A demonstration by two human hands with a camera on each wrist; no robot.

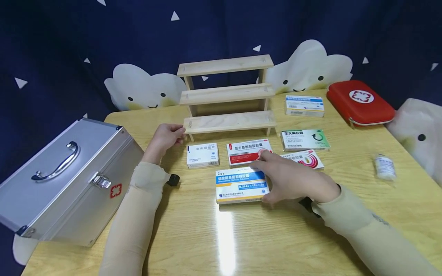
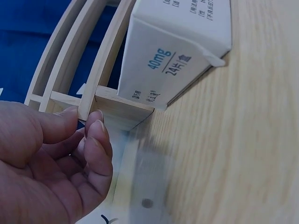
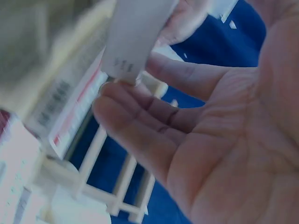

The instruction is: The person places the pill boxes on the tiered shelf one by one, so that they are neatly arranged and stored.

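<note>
My left hand (image 1: 165, 138) pinches the front left corner of the lowest step of a wooden three-tier rack (image 1: 229, 122) between thumb and fingertips. A small white medicine box (image 1: 202, 155) lies just right of that hand. My right hand (image 1: 291, 178) grips the right end of a blue-and-white medicine box (image 1: 239, 184), its thumb at the near edge and fingers at the far side. Behind it lies a red-and-white medicine box (image 1: 245, 150), partly covered by the fingers. The right wrist view is blurred, with the fingers against a white box end (image 3: 128, 46).
A silver case (image 1: 72, 180) stands at the left. To the right lie a green-and-white box (image 1: 305, 139), a box with pink rings (image 1: 307, 158), another blue-and-white box (image 1: 304, 105), a red zipped pouch (image 1: 360, 103) and a small bottle (image 1: 385, 167). A dark blue curtain (image 1: 221, 30) hangs behind.
</note>
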